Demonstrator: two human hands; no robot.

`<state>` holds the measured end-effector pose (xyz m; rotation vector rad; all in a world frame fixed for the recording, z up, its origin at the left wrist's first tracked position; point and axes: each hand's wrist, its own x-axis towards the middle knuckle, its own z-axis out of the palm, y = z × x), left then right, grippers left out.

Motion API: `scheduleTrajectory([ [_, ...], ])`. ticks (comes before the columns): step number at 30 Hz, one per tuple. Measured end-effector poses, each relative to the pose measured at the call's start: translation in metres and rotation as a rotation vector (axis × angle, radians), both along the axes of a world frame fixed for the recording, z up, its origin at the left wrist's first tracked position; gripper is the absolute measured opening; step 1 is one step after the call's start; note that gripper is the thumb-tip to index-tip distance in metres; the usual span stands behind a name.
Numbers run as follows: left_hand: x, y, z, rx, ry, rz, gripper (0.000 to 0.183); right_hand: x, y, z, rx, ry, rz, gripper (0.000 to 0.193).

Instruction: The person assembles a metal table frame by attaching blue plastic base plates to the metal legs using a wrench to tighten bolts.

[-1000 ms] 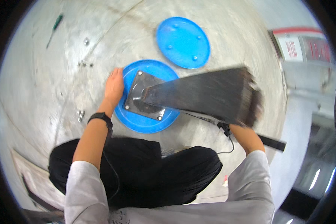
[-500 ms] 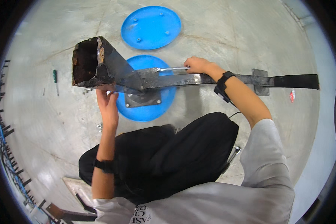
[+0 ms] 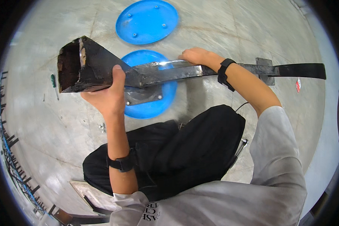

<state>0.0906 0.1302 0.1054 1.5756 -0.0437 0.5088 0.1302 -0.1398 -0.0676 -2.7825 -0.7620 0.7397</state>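
Observation:
A long dark metal frame (image 3: 180, 74) stretches across in front of me, with a wide, hollow square tube (image 3: 98, 66) at its left end, rough and rusty at the mouth. My left hand (image 3: 113, 92) is closed around the lower side of that tube, thumb up along its near face. Along the frame's far edge lies a shiny wrench (image 3: 167, 63); my right hand (image 3: 199, 56) is closed on its right end, fingers partly hidden. Beneath the frame, a bolted square plate (image 3: 145, 98) sits over a round blue disc (image 3: 168, 106), which the frame partly covers.
A second blue disc (image 3: 148, 22) with several small fittings lies farther off. On the floor are a green-handled screwdriver (image 3: 53, 81) at left, some small hardware (image 3: 102, 128) near my knee, a red-and-white packet (image 3: 298, 84) at right, and a ratchet-like tool (image 3: 242, 147) beside my leg.
My left hand has come up from under the square tube and now wraps its near side. The tube's mouth has shifted left in view. My right hand stays on the wrench.

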Motion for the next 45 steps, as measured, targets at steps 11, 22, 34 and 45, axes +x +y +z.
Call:
scheduleTrajectory([
  [11, 0.002, 0.002, -0.012, -0.049, -0.138, -0.051, 0.035, -0.002, 0.0, 0.011, 0.135, 0.061, -0.307, 0.024],
  [22, 0.002, 0.026, -0.038, 0.004, -0.099, -0.192, 0.062, 0.009, -0.01, 0.001, 0.132, 0.095, 0.095, 0.02],
  [34, 0.011, 0.022, -0.032, 0.048, -0.242, -0.295, 0.048, -0.006, -0.008, 0.0, 0.277, 0.127, -0.301, 0.021],
  [45, 0.007, 0.031, -0.04, 0.12, -0.235, -0.276, 0.039, -0.002, -0.006, 0.011, 0.012, 0.003, -0.001, 0.022],
])
